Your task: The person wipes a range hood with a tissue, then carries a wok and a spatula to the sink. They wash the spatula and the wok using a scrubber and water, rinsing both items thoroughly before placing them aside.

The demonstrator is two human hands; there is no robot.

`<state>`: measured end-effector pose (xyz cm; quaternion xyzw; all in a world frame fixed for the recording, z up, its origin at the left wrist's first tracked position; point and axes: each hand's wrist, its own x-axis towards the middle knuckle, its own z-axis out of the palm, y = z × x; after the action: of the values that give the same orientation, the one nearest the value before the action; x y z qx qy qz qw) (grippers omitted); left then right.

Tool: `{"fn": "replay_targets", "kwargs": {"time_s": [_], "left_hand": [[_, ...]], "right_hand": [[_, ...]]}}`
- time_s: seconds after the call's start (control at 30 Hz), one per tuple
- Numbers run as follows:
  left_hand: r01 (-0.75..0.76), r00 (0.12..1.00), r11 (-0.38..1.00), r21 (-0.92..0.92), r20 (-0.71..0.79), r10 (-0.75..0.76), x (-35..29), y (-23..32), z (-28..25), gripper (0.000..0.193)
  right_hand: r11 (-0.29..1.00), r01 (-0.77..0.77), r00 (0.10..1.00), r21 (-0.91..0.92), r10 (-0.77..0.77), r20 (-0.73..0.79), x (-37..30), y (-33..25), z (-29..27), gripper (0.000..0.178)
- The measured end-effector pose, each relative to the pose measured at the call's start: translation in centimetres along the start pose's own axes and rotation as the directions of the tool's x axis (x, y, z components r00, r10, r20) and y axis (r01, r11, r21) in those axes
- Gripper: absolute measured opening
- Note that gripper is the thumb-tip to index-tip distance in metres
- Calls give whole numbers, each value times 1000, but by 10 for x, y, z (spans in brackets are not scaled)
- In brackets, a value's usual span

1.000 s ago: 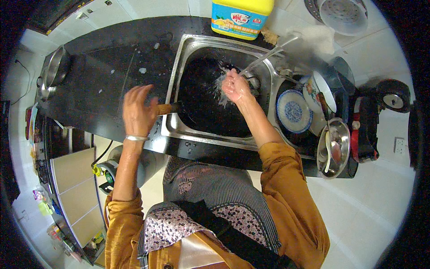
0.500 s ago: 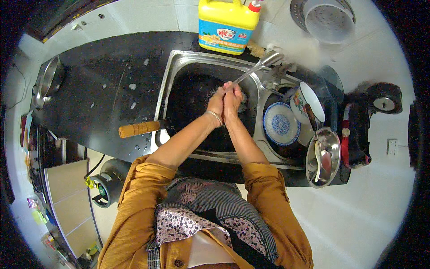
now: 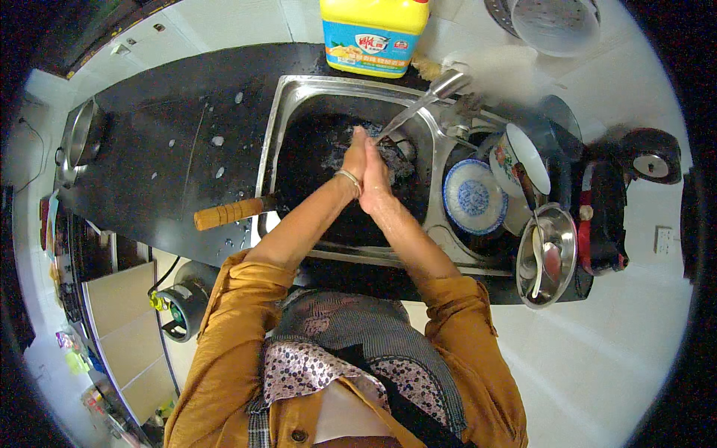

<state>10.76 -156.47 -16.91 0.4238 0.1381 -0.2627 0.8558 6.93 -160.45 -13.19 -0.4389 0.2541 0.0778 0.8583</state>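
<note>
Over the left sink basin [image 3: 270, 160], my left hand [image 3: 354, 155] and my right hand [image 3: 376, 178] lie palm against palm. The fingers are stretched out and point away from me; nothing shows between them. Water from the metal faucet [image 3: 450, 84] runs down at my right fingertips and splashes below. Under my hands is a dark wok [image 3: 306, 153], with foamy water inside. Its wooden handle [image 3: 228, 213] sticks out over the left sink rim. A bracelet [image 3: 348, 178] circles my left wrist.
A yellow detergent jug [image 3: 373, 37] stands behind the sink. To the right are a blue-and-white bowl [image 3: 473, 196], an enamel bowl [image 3: 528, 160] and a metal bowl [image 3: 549, 287] holding spoons. A metal basin [image 3: 88, 134] sits far left; a gas cylinder [image 3: 190, 310] stands below.
My hands have gone from cupped together under the stream to flat, palm on palm, slightly left and nearer to me. The view has shifted a little.
</note>
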Motion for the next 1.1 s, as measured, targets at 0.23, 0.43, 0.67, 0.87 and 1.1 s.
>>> {"fn": "replay_targets", "kwargs": {"time_s": [0.23,0.43,0.67,0.87,1.1], "left_hand": [[-188,979,914,359,-12,206,-23,-15,4,62],[-65,994,928,366,-61,94,-38,-13,-5,56],[-298,892,132,945,226,392,-135,66,-53,36],[23,646,-291,957,208,734,-215,163,-111,37],[-12,912,789,615,-318,261,-229,147,-138,38]], "right_hand": [[995,-99,995,12,99,13,22,4,-11,49],[969,211,977,-132,-207,39,72,45,-33,41],[-198,240,871,-950,-389,301,99,43,-111,37],[-488,62,967,-871,-186,173,89,56,-128,41],[-522,166,883,-836,-298,362,106,62,-133,33]]}}
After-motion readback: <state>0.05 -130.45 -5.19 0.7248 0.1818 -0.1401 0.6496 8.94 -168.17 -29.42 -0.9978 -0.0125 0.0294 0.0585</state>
